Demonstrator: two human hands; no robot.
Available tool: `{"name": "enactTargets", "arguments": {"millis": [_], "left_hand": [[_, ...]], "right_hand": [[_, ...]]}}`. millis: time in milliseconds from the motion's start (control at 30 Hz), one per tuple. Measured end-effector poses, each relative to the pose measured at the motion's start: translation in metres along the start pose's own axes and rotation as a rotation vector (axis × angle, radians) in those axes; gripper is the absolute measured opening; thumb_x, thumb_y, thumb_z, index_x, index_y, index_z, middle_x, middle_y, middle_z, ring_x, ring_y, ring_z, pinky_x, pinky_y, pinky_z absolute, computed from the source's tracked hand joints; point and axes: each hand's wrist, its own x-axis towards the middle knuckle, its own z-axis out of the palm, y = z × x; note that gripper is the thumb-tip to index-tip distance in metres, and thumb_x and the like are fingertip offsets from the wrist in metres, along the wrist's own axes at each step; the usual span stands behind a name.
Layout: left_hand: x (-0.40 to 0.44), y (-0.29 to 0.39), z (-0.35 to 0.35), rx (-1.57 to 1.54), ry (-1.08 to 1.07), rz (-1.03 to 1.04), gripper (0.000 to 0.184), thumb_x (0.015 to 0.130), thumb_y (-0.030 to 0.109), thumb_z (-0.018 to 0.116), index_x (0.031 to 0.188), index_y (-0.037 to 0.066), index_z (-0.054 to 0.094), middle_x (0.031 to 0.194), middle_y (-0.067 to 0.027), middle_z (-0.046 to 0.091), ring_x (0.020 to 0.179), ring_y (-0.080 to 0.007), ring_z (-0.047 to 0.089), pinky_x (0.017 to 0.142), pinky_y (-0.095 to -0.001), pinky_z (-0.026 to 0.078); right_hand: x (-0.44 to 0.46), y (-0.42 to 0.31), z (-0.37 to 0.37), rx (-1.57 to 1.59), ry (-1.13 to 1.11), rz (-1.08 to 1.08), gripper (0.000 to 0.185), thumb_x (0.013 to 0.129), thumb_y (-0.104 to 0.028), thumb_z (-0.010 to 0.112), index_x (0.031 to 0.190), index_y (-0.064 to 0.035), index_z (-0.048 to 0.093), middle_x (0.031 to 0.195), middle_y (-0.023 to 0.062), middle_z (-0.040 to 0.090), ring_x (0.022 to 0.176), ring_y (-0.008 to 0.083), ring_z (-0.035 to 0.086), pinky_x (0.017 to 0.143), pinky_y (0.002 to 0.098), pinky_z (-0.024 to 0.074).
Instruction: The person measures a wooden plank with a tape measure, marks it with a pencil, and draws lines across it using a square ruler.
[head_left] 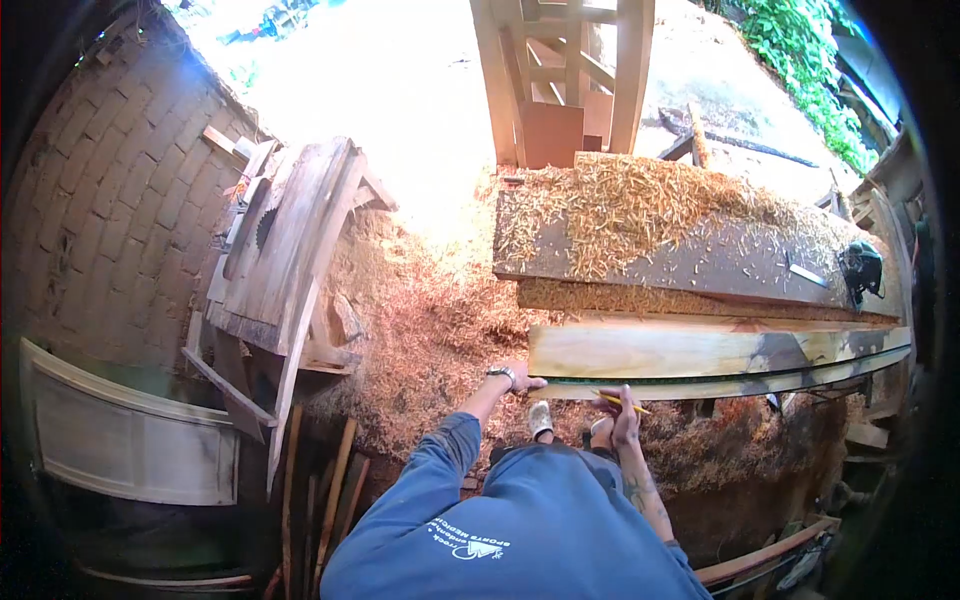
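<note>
Shirt (pixel 520 520), right hand (pixel 625 422) apparently around pencil (pixel 639 408)

Harsh daylight pours in from the top, blowing the ground (pixel 420 80) out to white and washing over the shavings (pixel 640 205). Dark shadow patches cross the right of the pale board (pixel 650 350); the lower corners are dim. The wide lens bends the brick wall (pixel 110 190), and black vignetting rings the edges.

L hand (pixel 528 383) out, R hand (pixel 625 418) curled (arms (pixel 645 492) fwd)
</note>
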Motion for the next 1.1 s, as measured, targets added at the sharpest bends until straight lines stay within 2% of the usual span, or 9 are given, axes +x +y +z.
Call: {"name": "enactTargets", "arguments": {"millis": [167, 333, 400, 467, 533, 633, 767, 867, 1100], "left_hand": [[-0.015, 0.010, -0.018, -0.015, -0.070, 0.015, 0.090, 0.077, 0.085, 0.053, 0.119, 0.007, 0.071, 0.121, -0.0219, 0.068, 0.113, -0.0374, 0.065, 0.097, -0.0452, 0.051], [-0.003, 0.001, -0.002, -0.039, 0.001, 0.065, 0.092, 0.078, 0.085, 0.051, 0.119, 0.005, 0.070, 0.123, -0.0220, 0.068, 0.113, -0.0376, 0.065, 0.098, -0.0465, 0.050], [-0.013, 0.007, -0.016, 0.010, -0.045, 0.051, 0.093, 0.078, 0.087, 0.049, 0.120, 0.007, 0.070, 0.122, -0.0215, 0.068, 0.113, -0.0382, 0.065, 0.099, -0.0470, 0.050], [-0.005, 0.006, -0.010, 0.060, -0.053, 0.017, 0.093, 0.077, 0.087, 0.048, 0.121, 0.008, 0.070, 0.121, -0.0213, 0.069, 0.113, -0.0385, 0.065, 0.099, -0.0470, 0.050], [-0.006, 0.004, -0.008, 0.036, -0.064, 0.038, 0.093, 0.077, 0.088, 0.048, 0.119, 0.009, 0.071, 0.120, -0.0210, 0.069, 0.112, -0.0380, 0.065, 0.097, -0.0469, 0.050], [-0.014, 0.011, -0.023, 0.007, -0.145, 0.069, 0.088, 0.079, 0.084, 0.051, 0.123, 0.010, 0.069, 0.119, -0.0205, 0.069, 0.110, -0.0381, 0.066, 0.096, -0.0471, 0.051], [0.053, -0.032, 0.036, -0.036, -0.107, 0.135, 0.075, 0.084, 0.074, 0.057, 0.130, 0.015, 0.064, 0.122, -0.0193, 0.069, 0.110, -0.0393, 0.065, 0.095, -0.0472, 0.050], [0.066, -0.045, 0.049, -0.033, -0.023, 0.269, 0.076, 0.084, 0.075, 0.056, 0.128, 0.015, 0.065, 0.115, -0.0194, 0.071, 0.105, -0.0377, 0.067, 0.092, -0.0462, 0.052], [0.023, -0.014, 0.013, -0.024, -0.082, 0.117, 0.080, 0.082, 0.082, 0.052, 0.112, 0.011, 0.073, 0.095, -0.0180, 0.074, 0.091, -0.0350, 0.070, 0.083, -0.0437, 0.053]], "right_hand": [[-0.027, 0.036, -0.065, -0.053, 0.399, -0.054, 0.059, 0.107, -0.047, 0.039, 0.099, 0.0026, 0.071, 0.079, 0.0132, 0.071, 0.065, 0.0202, 0.068, 0.062, 0.0305, 0.0564], [-0.070, 0.140, -0.228, 0.327, 1.035, 0.149, 0.061, 0.094, -0.072, 0.044, 0.084, -0.0133, 0.057, 0.060, 0.0007, 0.054, 0.045, 0.0140, 0.047, 0.040, 0.0282, 0.0317], [-0.120, 0.202, -0.318, 0.315, 0.935, 0.421, 0.065, 0.092, -0.077, 0.043, 0.090, -0.0135, 0.057, 0.053, 0.0012, 0.051, 0.041, 0.0172, 0.044, 0.038, 0.0305, 0.0335], [-0.141, 0.208, -0.326, -0.080, 1.334, 0.585, 0.074, 0.088, -0.082, 0.041, 0.101, -0.0139, 0.066, 0.078, 0.0105, 0.070, 0.051, 0.0299, 0.055, 0.042, 0.0412, 0.0381], [-0.169, 0.167, -0.288, 0.096, 1.185, 0.525, 0.070, 0.091, -0.078, 0.042, 0.098, -0.0104, 0.057, 0.061, 0.0060, 0.055, 0.042, 0.0197, 0.046, 0.038, 0.0331, 0.0363], [-0.171, 0.161, -0.269, 0.142, 1.081, 0.453, 0.066, 0.093, -0.074, 0.045, 0.096, -0.0099, 0.057, 0.061, 0.0053, 0.054, 0.044, 0.0189, 0.047, 0.040, 0.0343, 0.0392], [-0.143, 0.248, -0.314, 0.011, 0.999, 0.227, 0.061, 0.100, -0.062, 0.046, 0.089, -0.0058, 0.068, 0.073, 0.0094, 0.067, 0.059, 0.0215, 0.064, 0.052, 0.0361, 0.0501], [-0.132, 0.187, -0.257, -0.307, 0.982, 0.208, 0.060, 0.102, -0.056, 0.046, 0.088, -0.0030, 0.071, 0.081, 0.0115, 0.071, 0.068, 0.0227, 0.070, 0.057, 0.0333, 0.0532], [-0.117, 0.124, -0.218, -0.262, 0.836, 0.305, 0.062, 0.103, -0.056, 0.042, 0.096, -0.0016, 0.070, 0.086, 0.0113, 0.072, 0.069, 0.0210, 0.070, 0.056, 0.0336, 0.0550]]}}
